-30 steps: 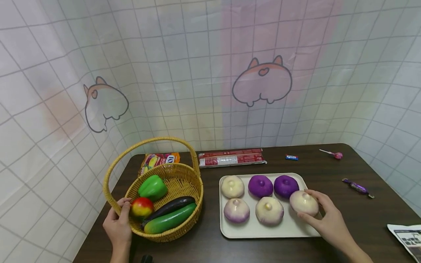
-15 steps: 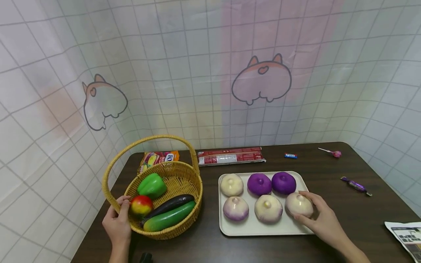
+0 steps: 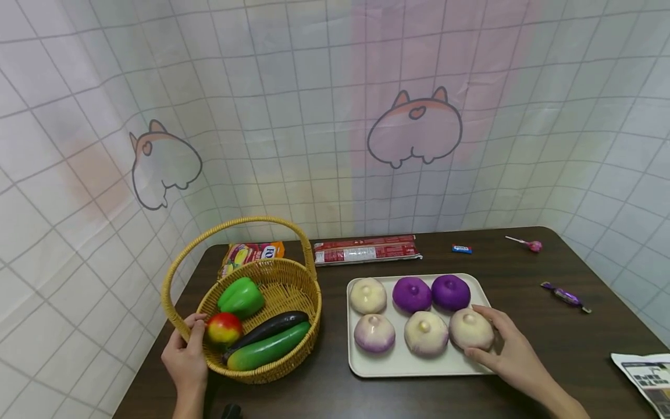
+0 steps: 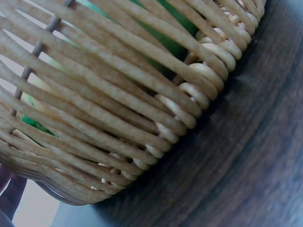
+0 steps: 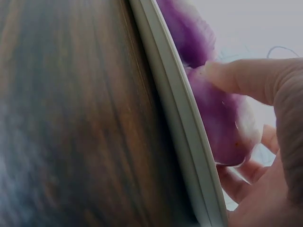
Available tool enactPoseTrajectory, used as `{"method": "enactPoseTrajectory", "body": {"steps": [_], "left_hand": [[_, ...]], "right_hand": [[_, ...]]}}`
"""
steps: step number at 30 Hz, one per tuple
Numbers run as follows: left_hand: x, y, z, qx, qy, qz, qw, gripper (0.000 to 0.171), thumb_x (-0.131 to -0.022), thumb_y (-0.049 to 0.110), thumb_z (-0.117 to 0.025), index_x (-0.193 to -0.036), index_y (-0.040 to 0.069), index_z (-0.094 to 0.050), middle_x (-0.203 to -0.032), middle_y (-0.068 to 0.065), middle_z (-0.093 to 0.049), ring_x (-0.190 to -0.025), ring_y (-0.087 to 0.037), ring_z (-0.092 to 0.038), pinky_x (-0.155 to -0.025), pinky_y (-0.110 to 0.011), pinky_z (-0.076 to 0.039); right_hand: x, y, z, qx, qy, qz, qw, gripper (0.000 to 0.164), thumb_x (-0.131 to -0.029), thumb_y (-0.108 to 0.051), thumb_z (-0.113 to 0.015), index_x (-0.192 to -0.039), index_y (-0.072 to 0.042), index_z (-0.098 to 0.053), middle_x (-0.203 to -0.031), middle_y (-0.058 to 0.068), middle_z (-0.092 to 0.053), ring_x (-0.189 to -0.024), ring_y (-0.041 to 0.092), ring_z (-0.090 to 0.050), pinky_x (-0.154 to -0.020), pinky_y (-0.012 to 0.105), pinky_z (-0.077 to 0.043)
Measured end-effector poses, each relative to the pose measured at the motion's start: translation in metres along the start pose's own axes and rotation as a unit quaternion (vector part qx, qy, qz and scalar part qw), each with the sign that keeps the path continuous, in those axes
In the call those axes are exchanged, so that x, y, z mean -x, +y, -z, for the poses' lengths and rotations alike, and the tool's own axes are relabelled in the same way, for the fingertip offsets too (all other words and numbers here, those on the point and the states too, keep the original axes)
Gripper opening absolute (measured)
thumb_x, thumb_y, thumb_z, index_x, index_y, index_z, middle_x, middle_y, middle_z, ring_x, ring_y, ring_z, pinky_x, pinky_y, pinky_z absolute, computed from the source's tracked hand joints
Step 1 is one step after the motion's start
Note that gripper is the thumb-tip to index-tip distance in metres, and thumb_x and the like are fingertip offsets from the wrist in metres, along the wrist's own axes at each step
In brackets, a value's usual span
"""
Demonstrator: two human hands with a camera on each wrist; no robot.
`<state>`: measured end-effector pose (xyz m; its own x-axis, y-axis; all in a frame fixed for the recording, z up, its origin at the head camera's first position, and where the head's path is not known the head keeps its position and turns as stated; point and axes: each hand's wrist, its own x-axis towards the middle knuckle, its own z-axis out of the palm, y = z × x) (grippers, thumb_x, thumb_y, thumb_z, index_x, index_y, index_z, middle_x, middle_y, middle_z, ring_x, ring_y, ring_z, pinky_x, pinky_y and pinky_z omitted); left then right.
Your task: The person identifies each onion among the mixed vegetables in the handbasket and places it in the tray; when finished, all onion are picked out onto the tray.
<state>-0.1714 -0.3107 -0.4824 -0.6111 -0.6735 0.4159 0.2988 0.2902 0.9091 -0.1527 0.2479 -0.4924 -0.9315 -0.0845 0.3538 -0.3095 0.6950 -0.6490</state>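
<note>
My left hand (image 3: 185, 355) grips the yellow wicker basket (image 3: 287, 285) at its left side, by the foot of the handle. Inside lie a green bell pepper (image 3: 241, 297), a red-yellow mango-like fruit (image 3: 224, 329), a dark eggplant (image 3: 268, 328) and a green cucumber-like vegetable (image 3: 269, 347). The left wrist view is mostly basket wall (image 4: 123, 80). On the white tray (image 3: 398, 368), my right hand (image 3: 510, 352) holds a pale purple-tinged onion (image 3: 471, 330) at the front right, thumb in front and fingers behind. Several more onions sit in two rows, two of them deep purple (image 3: 412, 294).
Behind the basket lies an orange-red snack bag (image 3: 251, 256); a long red packet (image 3: 366, 250) is beside it. A small blue candy (image 3: 462, 249), a lollipop (image 3: 533, 246) and a purple-wrapped candy (image 3: 566, 296) lie right. A printed sheet (image 3: 646, 375) is at the right edge.
My right hand has brought the onion slightly left and down onto the tray, up beside the front middle onion. The left hand has stayed on the basket.
</note>
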Motion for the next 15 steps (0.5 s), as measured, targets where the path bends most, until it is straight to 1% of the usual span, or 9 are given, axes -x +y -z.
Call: {"method": "enactPoseTrajectory", "body": {"steps": [1, 3, 4, 6, 8, 10, 12, 14, 15], "left_hand": [[0.000, 0.000, 0.000, 0.000, 0.000, -0.001, 1.0000, 0.019, -0.093, 0.004, -0.064, -0.099, -0.014, -0.068, -0.090, -0.007, -0.072, -0.078, -0.003, -0.060, -0.071, -0.013, -0.044], [0.000, -0.001, -0.001, 0.000, 0.000, -0.002, 1.0000, 0.019, -0.093, 0.004, -0.064, -0.099, -0.014, -0.067, -0.089, -0.007, -0.072, -0.078, -0.003, -0.060, -0.071, -0.013, -0.043], [0.000, -0.001, -0.001, 0.002, 0.000, -0.003, 1.0000, 0.019, -0.092, 0.003, -0.064, -0.099, -0.015, -0.067, -0.089, -0.007, -0.072, -0.079, -0.003, -0.060, -0.071, -0.013, -0.043], [0.000, -0.001, -0.002, 0.006, -0.004, -0.003, 1.0000, 0.020, -0.092, 0.005, -0.065, -0.099, -0.014, -0.068, -0.092, -0.007, -0.073, -0.081, -0.003, -0.061, -0.072, -0.013, -0.044], [-0.001, -0.001, -0.002, 0.008, -0.011, 0.004, 0.9999, 0.021, -0.093, 0.007, -0.066, -0.100, -0.013, -0.068, -0.097, -0.007, -0.073, -0.087, -0.004, -0.062, -0.075, -0.013, -0.044], [-0.001, 0.001, -0.001, 0.006, -0.022, 0.017, 0.9996, 0.023, -0.093, 0.010, -0.066, -0.104, -0.010, -0.069, -0.104, -0.008, -0.073, -0.094, -0.004, -0.062, -0.078, -0.012, -0.045], [0.000, 0.004, 0.001, -0.017, -0.035, 0.032, 0.9987, 0.026, -0.095, 0.015, -0.064, -0.111, -0.005, -0.069, -0.112, -0.008, -0.070, -0.101, -0.003, -0.060, -0.080, -0.011, -0.044], [0.001, 0.009, 0.003, -0.048, -0.047, 0.039, 0.9970, 0.030, -0.096, 0.018, -0.063, -0.122, 0.002, -0.066, -0.120, -0.007, -0.066, -0.106, -0.005, -0.058, -0.081, -0.010, -0.042], [0.002, 0.012, 0.004, -0.065, -0.049, 0.037, 0.9960, 0.034, -0.097, 0.020, -0.062, -0.128, 0.007, -0.062, -0.125, -0.006, -0.063, -0.110, -0.005, -0.055, -0.083, -0.009, -0.041]], "right_hand": [[0.000, 0.000, 0.000, -0.001, -0.002, -0.002, 1.000, 0.080, -0.071, -0.028, -0.088, -0.139, -0.013, -0.049, -0.132, 0.010, -0.050, -0.116, 0.026, -0.047, -0.093, 0.022, -0.035], [-0.001, 0.000, 0.003, -0.012, -0.010, -0.012, 1.000, 0.080, -0.074, -0.027, -0.086, -0.141, -0.012, -0.046, -0.135, 0.012, -0.048, -0.115, 0.029, -0.048, -0.096, 0.035, -0.040], [-0.002, 0.000, 0.005, -0.022, -0.015, -0.018, 0.999, 0.079, -0.077, -0.026, -0.085, -0.143, -0.010, -0.044, -0.136, 0.014, -0.046, -0.116, 0.032, -0.048, -0.097, 0.045, -0.041], [-0.003, 0.000, 0.009, -0.038, -0.022, -0.035, 0.998, 0.075, -0.083, -0.025, -0.079, -0.145, -0.008, -0.040, -0.139, 0.019, -0.042, -0.118, 0.039, -0.048, -0.091, 0.062, -0.040], [-0.004, 0.000, 0.013, -0.050, -0.019, -0.050, 0.997, 0.068, -0.088, -0.024, -0.074, -0.145, -0.006, -0.039, -0.141, 0.022, -0.039, -0.120, 0.046, -0.046, -0.091, 0.069, -0.037], [-0.006, -0.001, 0.017, -0.055, -0.006, -0.064, 0.996, 0.063, -0.092, -0.024, -0.069, -0.144, -0.005, -0.040, -0.142, 0.024, -0.038, -0.122, 0.051, -0.045, -0.091, 0.070, -0.035], [-0.007, -0.001, 0.020, -0.054, 0.012, -0.075, 0.996, 0.060, -0.094, -0.025, -0.067, -0.144, -0.004, -0.041, -0.142, 0.025, -0.038, -0.122, 0.053, -0.044, -0.090, 0.069, -0.036], [-0.009, -0.002, 0.024, -0.060, 0.029, -0.085, 0.994, 0.058, -0.095, -0.025, -0.065, -0.144, -0.005, -0.041, -0.143, 0.024, -0.037, -0.123, 0.053, -0.043, -0.101, 0.052, -0.040], [-0.010, -0.003, 0.026, -0.063, 0.038, -0.088, 0.993, 0.058, -0.096, -0.025, -0.064, -0.145, -0.005, -0.041, -0.144, 0.023, -0.037, -0.123, 0.051, -0.042, -0.103, 0.040, -0.041]]}}
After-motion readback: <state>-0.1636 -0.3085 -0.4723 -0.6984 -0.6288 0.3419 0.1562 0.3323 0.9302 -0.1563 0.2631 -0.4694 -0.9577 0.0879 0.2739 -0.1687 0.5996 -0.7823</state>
